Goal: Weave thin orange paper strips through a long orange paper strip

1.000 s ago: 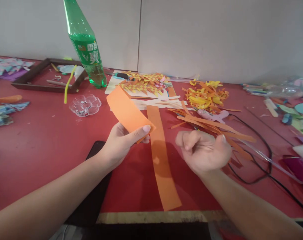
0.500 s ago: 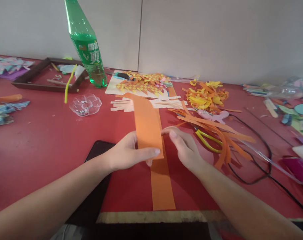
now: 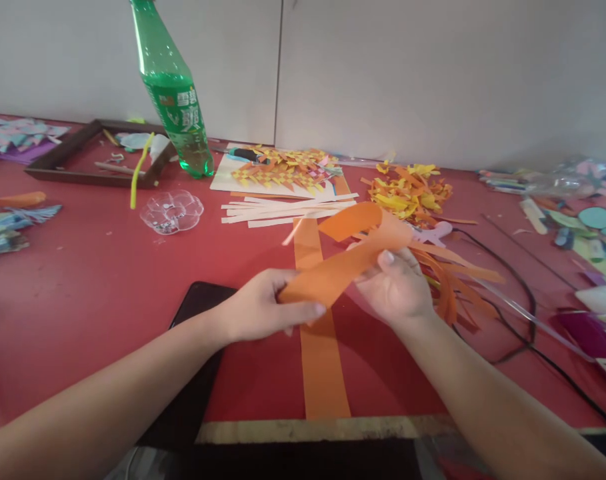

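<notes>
My left hand pinches the near end of a wide orange paper strip between thumb and fingers. The strip rises to the right and curls over at its far end. Behind its right part, my right hand has its fingers curled, with the thumb at the strip's edge. Beneath both hands, a second orange strip lies flat on the red table, reaching its front edge. Pale narrow strips lie just beyond.
A green bottle stands at the back left by a dark frame. A clear flower-shaped dish and a black phone-like slab are at left. Orange and yellow scraps, cut strips and a black cable lie at right.
The held strip has swung from nearly upright to slanting rightward, its far end now curled. My right hand has moved right and turned palm-up against it. My left hand keeps its grip.
</notes>
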Action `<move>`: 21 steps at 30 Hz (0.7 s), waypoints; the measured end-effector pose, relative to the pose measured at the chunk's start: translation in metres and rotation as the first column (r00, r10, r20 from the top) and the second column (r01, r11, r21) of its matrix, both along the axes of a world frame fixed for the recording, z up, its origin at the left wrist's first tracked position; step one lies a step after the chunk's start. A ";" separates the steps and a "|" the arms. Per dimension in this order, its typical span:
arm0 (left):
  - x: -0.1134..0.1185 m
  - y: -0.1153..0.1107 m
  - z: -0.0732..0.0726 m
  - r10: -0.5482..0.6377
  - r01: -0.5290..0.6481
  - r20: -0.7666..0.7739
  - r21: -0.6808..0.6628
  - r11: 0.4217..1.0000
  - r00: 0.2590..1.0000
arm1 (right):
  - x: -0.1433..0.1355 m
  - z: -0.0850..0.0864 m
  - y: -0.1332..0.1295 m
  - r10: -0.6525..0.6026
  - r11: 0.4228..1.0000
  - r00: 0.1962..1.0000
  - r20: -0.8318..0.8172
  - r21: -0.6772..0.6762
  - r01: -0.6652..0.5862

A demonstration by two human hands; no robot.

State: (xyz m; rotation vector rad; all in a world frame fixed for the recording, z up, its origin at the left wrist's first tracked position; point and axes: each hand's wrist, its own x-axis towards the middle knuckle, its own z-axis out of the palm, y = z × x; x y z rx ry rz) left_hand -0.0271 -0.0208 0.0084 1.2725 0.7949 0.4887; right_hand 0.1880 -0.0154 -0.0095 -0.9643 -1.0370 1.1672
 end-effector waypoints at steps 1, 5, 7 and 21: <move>0.001 0.001 -0.002 0.133 -0.133 0.031 0.011 0.991 0.991 | 0.000 0.001 0.001 -0.054 0.998 0.998 0.006 0.043 0.054; 0.002 0.006 -0.011 0.501 -0.505 0.080 0.029 0.863 0.862 | -0.001 0.008 0.002 -0.178 0.957 0.983 -0.042 0.224 0.183; 0.002 0.008 -0.014 0.519 -0.524 0.091 0.038 0.851 0.850 | 0.001 0.009 0.002 -0.235 0.932 0.970 -0.062 0.269 0.243; 0.002 0.004 -0.009 0.418 -0.414 -0.022 0.109 0.904 0.908 | 0.007 -0.003 0.005 -0.651 0.636 0.427 0.627 0.758 -0.143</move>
